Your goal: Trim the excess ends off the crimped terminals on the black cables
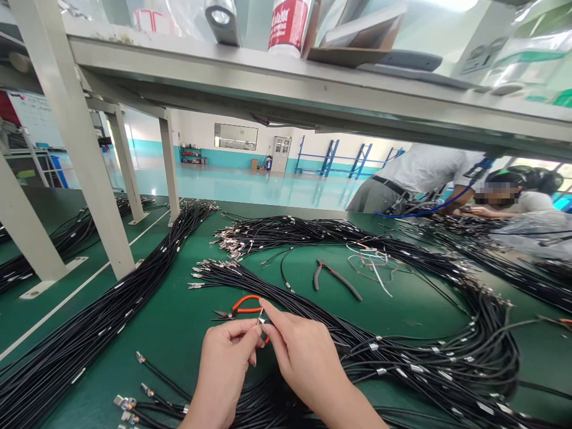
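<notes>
My left hand (227,357) and my right hand (304,345) meet low in the middle of the head view, both closed in a pinch. Between their fingertips is a small silver connector (261,320), its details mostly covered by the fingers. Just behind them on the table lie orange-handled snips (241,304), partly hidden by my hands. A bundle of black cables (277,295) with metal ends passes behind my right hand. More black cables with metal connectors (129,402) lie to the lower left, running beneath my wrists.
Dark-handled cutting pliers (335,277) and loose pale wires (375,265) lie farther back on the green table (179,333). A long cable bundle (134,298) runs along the left beside shelf posts (89,149). A shelf (286,77) crosses overhead. Two people work at the far right.
</notes>
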`<control>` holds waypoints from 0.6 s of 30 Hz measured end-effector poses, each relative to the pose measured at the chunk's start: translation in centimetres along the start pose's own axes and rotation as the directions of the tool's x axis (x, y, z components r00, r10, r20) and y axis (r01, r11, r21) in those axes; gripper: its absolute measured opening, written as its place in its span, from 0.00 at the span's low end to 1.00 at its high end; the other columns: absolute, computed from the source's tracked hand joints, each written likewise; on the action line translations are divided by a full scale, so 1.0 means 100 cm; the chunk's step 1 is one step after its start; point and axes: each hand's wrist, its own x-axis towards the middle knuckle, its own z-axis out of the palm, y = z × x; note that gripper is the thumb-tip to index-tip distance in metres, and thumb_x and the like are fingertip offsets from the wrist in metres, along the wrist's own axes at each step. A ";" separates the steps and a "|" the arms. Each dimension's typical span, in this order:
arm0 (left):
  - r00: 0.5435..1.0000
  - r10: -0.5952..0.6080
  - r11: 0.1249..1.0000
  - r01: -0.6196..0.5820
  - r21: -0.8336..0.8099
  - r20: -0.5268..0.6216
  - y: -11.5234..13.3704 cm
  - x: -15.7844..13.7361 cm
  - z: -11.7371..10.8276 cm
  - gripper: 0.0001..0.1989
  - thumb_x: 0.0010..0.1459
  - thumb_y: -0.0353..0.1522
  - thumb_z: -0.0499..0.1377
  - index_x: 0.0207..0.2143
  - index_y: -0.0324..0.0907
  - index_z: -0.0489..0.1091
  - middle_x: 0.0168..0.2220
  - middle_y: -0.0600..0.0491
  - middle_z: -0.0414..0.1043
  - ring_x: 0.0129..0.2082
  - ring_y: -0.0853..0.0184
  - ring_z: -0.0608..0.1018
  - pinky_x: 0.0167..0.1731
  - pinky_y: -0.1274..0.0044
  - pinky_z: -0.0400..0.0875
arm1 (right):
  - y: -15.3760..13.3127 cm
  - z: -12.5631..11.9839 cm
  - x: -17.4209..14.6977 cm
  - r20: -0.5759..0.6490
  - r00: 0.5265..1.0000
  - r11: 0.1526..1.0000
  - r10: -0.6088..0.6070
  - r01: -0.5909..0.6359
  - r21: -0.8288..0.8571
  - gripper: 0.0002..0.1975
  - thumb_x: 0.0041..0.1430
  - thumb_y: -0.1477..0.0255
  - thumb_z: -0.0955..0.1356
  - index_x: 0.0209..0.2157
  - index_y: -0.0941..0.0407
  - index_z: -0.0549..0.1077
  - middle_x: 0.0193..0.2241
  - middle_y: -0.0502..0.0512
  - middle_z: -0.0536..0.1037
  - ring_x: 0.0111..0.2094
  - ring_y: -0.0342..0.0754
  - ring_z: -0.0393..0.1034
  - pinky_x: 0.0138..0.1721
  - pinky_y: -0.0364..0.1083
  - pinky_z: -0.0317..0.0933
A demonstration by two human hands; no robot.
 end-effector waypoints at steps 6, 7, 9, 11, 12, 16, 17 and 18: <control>1.000 -0.002 1.000 0.002 0.008 0.006 -0.001 0.000 0.000 0.11 0.46 0.34 0.55 0.17 0.37 0.69 0.13 0.57 0.58 0.16 0.76 0.57 0.17 0.82 0.49 | 0.001 0.001 0.000 0.008 1.000 1.000 -0.006 0.006 0.010 0.18 0.58 0.73 0.56 0.51 0.56 0.61 0.28 0.54 0.76 0.27 0.47 0.71 0.25 0.42 0.56; 1.000 -0.005 1.000 0.005 0.005 0.003 -0.001 0.000 0.000 0.11 0.46 0.34 0.55 0.17 0.37 0.70 0.13 0.57 0.58 0.16 0.76 0.57 0.17 0.82 0.49 | 0.001 0.001 0.000 0.010 1.000 1.000 -0.006 0.005 0.010 0.18 0.58 0.73 0.56 0.51 0.56 0.61 0.28 0.54 0.76 0.27 0.48 0.71 0.25 0.42 0.55; 1.000 -0.011 1.000 0.011 -0.005 0.001 -0.001 0.000 0.001 0.10 0.46 0.34 0.56 0.19 0.36 0.71 0.14 0.57 0.59 0.16 0.76 0.58 0.16 0.82 0.49 | 0.002 0.001 0.000 0.012 1.000 1.000 -0.004 0.004 0.010 0.18 0.58 0.73 0.56 0.51 0.56 0.61 0.28 0.53 0.76 0.27 0.48 0.71 0.25 0.43 0.55; 1.000 -0.017 1.000 0.017 -0.016 0.000 0.000 -0.001 0.001 0.10 0.46 0.34 0.56 0.22 0.36 0.73 0.15 0.57 0.61 0.16 0.76 0.58 0.16 0.82 0.49 | 0.002 0.001 -0.001 0.015 1.000 1.000 -0.002 0.002 0.009 0.18 0.59 0.72 0.56 0.50 0.56 0.62 0.28 0.53 0.76 0.27 0.48 0.71 0.25 0.43 0.56; 1.000 -0.018 1.000 0.018 -0.019 0.000 0.000 -0.001 0.001 0.10 0.45 0.34 0.56 0.23 0.36 0.73 0.15 0.56 0.61 0.16 0.76 0.58 0.16 0.82 0.49 | 0.002 0.002 -0.001 0.017 1.000 1.000 -0.003 0.003 0.009 0.18 0.59 0.72 0.56 0.50 0.56 0.62 0.28 0.53 0.76 0.27 0.48 0.71 0.26 0.43 0.56; 1.000 -0.020 1.000 0.020 -0.017 -0.001 0.000 0.000 0.001 0.10 0.45 0.34 0.56 0.24 0.36 0.74 0.15 0.57 0.61 0.16 0.76 0.59 0.16 0.82 0.49 | 0.002 0.001 0.000 0.023 1.000 1.000 0.006 -0.007 0.010 0.18 0.59 0.72 0.56 0.50 0.55 0.62 0.28 0.54 0.76 0.28 0.48 0.71 0.26 0.43 0.56; 1.000 -0.020 1.000 0.020 -0.017 0.002 -0.001 0.000 0.001 0.10 0.46 0.34 0.56 0.24 0.36 0.74 0.15 0.57 0.61 0.16 0.76 0.59 0.16 0.82 0.49 | 0.002 0.001 0.000 0.025 1.000 1.000 0.012 -0.013 0.015 0.18 0.59 0.72 0.56 0.50 0.55 0.62 0.28 0.54 0.76 0.28 0.48 0.71 0.26 0.43 0.56; 1.000 -0.021 1.000 0.021 -0.016 0.003 -0.001 0.000 0.001 0.10 0.46 0.34 0.56 0.24 0.36 0.74 0.15 0.57 0.61 0.16 0.76 0.59 0.16 0.82 0.49 | 0.001 0.000 0.000 0.027 0.999 1.000 0.022 -0.022 0.019 0.17 0.59 0.72 0.56 0.50 0.55 0.63 0.29 0.54 0.77 0.28 0.48 0.71 0.26 0.43 0.56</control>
